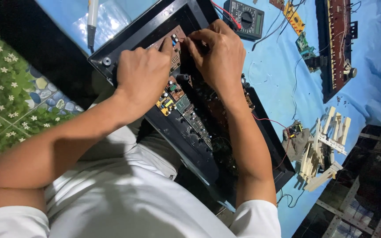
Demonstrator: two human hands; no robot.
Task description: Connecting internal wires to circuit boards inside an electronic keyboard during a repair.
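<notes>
A black open electronics chassis (155,22) lies on a blue cloth, with brown circuit boards (175,90) inside. My left hand (143,75) rests on the boards, its fingers pressed on a brown board (176,37) near the chassis's far end. My right hand (219,53) is beside it, fingers curled and pinching at the same board; what it grips is hidden by the fingers. Both forearms reach in from the bottom of the view.
A black multimeter (244,17) with a red lead sits past the chassis. A soldering iron (92,17) lies at the upper left. Loose circuit boards (303,42), another open black unit (336,44), wires and a pale wooden frame (325,145) lie at the right.
</notes>
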